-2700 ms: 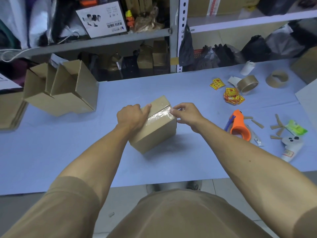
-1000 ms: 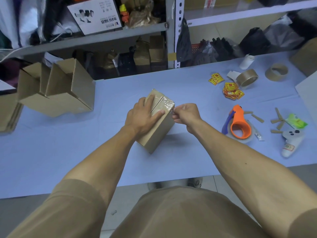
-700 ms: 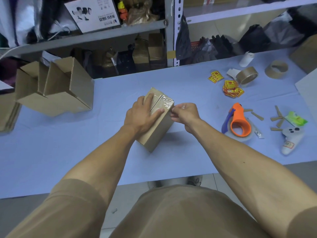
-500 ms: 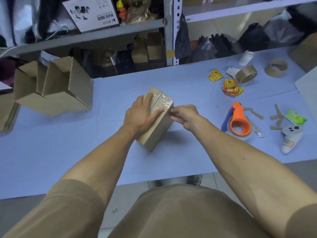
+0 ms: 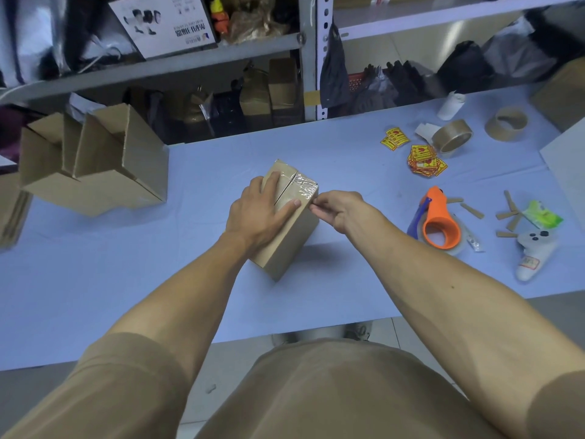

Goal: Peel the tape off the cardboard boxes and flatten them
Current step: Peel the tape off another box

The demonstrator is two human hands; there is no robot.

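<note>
Mid-table, you worked at a taped box (image 5: pixel 286 236).
Your left hand (image 5: pixel 258 213) lay flat, open on top; your right hand (image 5: pixel 340 209) pinched the tape (image 5: pixel 302 188) at its edge.

Under your fingers (image 5: pixel 275 185): plain brown box (image 5: pixel 289 239), glossy clear tape (image 5: pixel 300 188). Right of them: orange dispenser (image 5: pixel 438 220), yellow-red stickers (image 5: pixel 424 160). Pale blue table (image 5: pixel 126 264).

A pale blue tabletop (image 5: pixel 133 280) fills the middle of the view. Behind it stands a grey metal shelving unit (image 5: pixel 311 55) with a perforated upright, its shelves crowded with dark bags, cartons and a white printed box (image 5: pixel 163 25). Below the tabletop's near edge lies a light tiled floor (image 5: pixel 395 327). The light is soft and even.
</note>
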